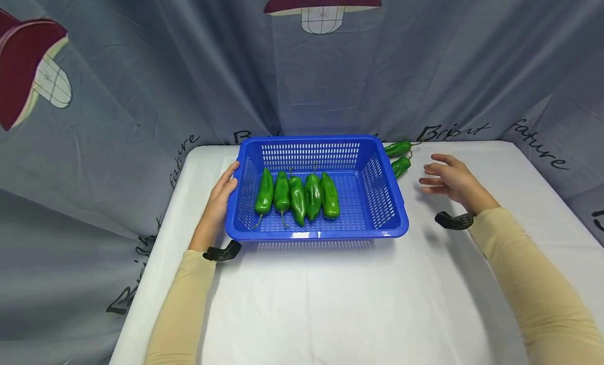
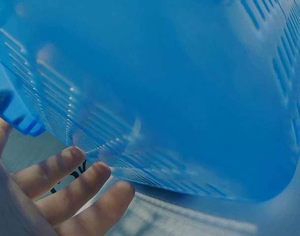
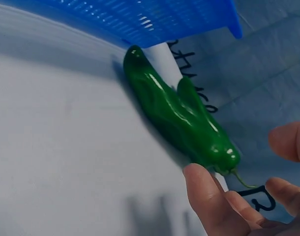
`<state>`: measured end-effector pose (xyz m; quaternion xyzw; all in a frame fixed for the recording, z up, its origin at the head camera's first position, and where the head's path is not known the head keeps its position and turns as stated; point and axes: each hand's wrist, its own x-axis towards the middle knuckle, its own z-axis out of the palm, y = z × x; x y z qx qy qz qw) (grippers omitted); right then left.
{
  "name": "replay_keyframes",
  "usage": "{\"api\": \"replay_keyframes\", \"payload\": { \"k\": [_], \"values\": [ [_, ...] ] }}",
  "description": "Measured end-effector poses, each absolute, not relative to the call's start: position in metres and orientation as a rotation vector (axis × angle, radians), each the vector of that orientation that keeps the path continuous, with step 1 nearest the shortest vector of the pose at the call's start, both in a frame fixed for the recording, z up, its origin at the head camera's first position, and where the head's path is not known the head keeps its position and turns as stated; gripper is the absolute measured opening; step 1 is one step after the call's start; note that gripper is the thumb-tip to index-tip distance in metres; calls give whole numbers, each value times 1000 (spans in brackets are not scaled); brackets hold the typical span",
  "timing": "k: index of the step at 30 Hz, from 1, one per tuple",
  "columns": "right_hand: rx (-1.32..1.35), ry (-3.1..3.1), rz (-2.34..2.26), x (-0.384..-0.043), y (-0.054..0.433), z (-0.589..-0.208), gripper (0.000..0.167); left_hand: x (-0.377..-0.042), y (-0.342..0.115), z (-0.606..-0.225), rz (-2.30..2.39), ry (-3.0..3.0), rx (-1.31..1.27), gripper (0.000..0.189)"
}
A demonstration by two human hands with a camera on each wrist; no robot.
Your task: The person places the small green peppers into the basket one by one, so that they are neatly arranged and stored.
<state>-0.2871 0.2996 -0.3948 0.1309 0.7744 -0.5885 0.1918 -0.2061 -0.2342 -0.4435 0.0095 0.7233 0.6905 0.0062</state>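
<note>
Five peppers are laid side by side in the blue basket, glossy, green and tapered; two stems are pointed nearward, two away. Two loose peppers are seen on the table beyond its right side, the nearer one dented and thin-stemmed, the other partly hidden. The basket's left side is touched by the left hand, fingers extended. Nothing is held by the right hand, its fingers spread near the loose pair.
</note>
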Motion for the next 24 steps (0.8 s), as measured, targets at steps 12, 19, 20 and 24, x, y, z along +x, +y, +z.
{"api": "replay_keyframes", "payload": {
  "k": [12,19,20,24],
  "values": [
    [419,2217,-1668,-294,276,-414,76,-207,-234,-445,2161,2256,16,53],
    [399,2261,-1612,-300,263,-418,80,-208,-234,-446,2154,2271,28,53],
    [398,2271,-1597,-302,261,-419,80,-208,-234,-446,2158,2269,29,53],
    [421,2310,-1558,-308,254,-424,79,-208,-234,-446,2165,2262,40,53]
  ]
}}
